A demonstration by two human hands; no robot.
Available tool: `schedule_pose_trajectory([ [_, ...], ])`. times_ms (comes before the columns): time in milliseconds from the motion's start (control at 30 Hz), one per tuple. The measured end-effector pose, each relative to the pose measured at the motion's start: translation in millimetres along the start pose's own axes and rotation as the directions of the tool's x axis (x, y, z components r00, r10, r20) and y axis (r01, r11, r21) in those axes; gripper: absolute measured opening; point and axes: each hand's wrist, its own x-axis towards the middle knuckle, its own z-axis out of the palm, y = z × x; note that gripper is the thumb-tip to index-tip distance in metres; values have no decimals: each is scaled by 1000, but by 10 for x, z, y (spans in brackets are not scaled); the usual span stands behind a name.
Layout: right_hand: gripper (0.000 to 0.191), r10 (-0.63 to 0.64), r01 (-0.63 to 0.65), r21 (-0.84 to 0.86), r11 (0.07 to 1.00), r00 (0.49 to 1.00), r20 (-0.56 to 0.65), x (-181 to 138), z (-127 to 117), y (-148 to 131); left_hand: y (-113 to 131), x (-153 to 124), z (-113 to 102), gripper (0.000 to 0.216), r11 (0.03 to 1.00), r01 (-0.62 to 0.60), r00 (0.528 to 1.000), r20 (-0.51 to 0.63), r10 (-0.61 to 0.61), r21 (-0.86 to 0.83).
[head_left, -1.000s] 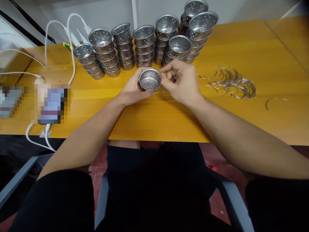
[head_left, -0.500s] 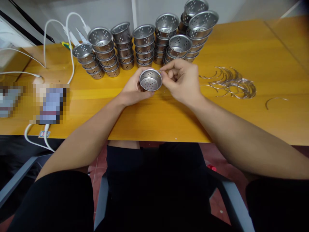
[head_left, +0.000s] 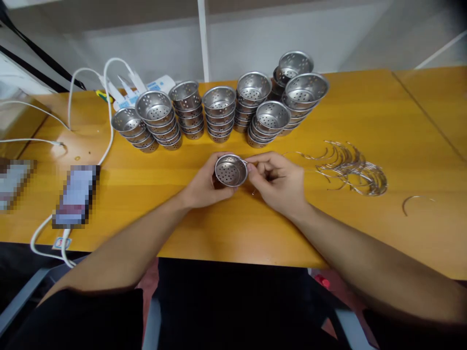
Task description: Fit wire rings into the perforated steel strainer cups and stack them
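Tabletop [head_left: 226, 228]: left hand [head_left: 203, 187], right hand [head_left: 280, 184] grip cup [head_left: 230, 170] (perforated).

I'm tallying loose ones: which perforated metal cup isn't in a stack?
The shiny perforated steel cup gripped in the left hand, right hand pinching at its rim; every other cup sits nested in the stacks behind.

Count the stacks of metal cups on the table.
8 stacks, left to right: first, second, third, fourth, fifth, a low front one, a tall right one, one behind. Others may be hidden.

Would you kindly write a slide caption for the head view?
Left hand holds a perforated cup; right hand pinches its rim; cup stacks behind.
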Motion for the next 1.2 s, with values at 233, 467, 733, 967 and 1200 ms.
schedule_pose_trajectory([
  [233,27,-72,70,-51,996,997,-24,61,-6,7,-223,108,-95,80,992,-119,992,-48,121,40],
  [467,30,-58,61,-134,989,998,28,447,-113,207,-270,428,-192,84,999,3,999,-38,-1,35],
  [733,27,-29,29,-35,999,1000,10,795,69,597,-455,846,-389,94,998,47,995,-88,-44,30],
  [967,43,-58,58,-6,998,998,-17,672,94,543,-366,625,-535,84,995,-27,995,-93,35,93],
  [1200,43,-105,105,-28,994,994,-10,627,31,544,-480,676,-516,94,994,-43,992,-110,54,101],
])
